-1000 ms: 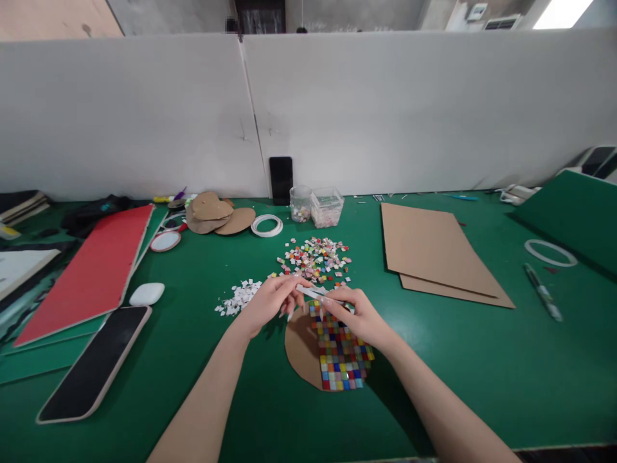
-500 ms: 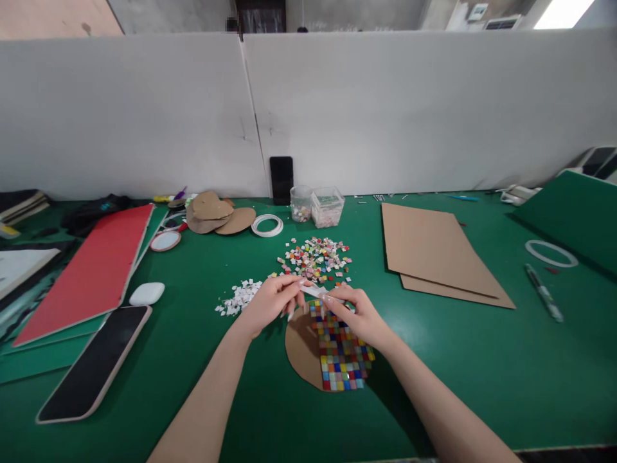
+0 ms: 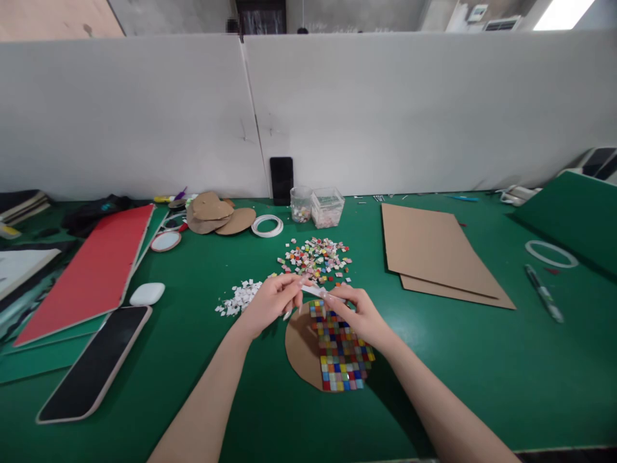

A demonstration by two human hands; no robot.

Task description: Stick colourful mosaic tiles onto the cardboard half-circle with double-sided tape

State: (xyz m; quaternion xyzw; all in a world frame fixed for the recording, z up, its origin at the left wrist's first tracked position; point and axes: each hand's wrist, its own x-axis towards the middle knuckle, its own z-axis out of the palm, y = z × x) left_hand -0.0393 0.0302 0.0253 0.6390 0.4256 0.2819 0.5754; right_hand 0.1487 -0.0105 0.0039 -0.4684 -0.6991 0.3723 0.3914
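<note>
My left hand [image 3: 276, 298] pinches one end of a small white strip [image 3: 314, 291]. The strip's other end is between the fingers of my right hand [image 3: 359, 313]. Both hands are above the top edge of a round cardboard piece [image 3: 302, 350], whose right part bears rows of coloured mosaic tiles [image 3: 343, 370]; my right hand covers some of them. White bits [image 3: 237, 299] lie in a pile beside my left hand. Beyond the hands is a heap of loose coloured tiles [image 3: 315, 256].
Two clear containers [image 3: 328, 209], a black phone [image 3: 281, 181] and a white tape ring [image 3: 267, 226] stand or lie behind. Cardboard sheets [image 3: 434, 247] and a pen [image 3: 544, 293] are right; a red board [image 3: 91, 273] and another phone [image 3: 94, 366] left.
My left fingertips have shifted slightly on the white strip. Both hands stay in nearly the same place, and the rest looks unchanged.
</note>
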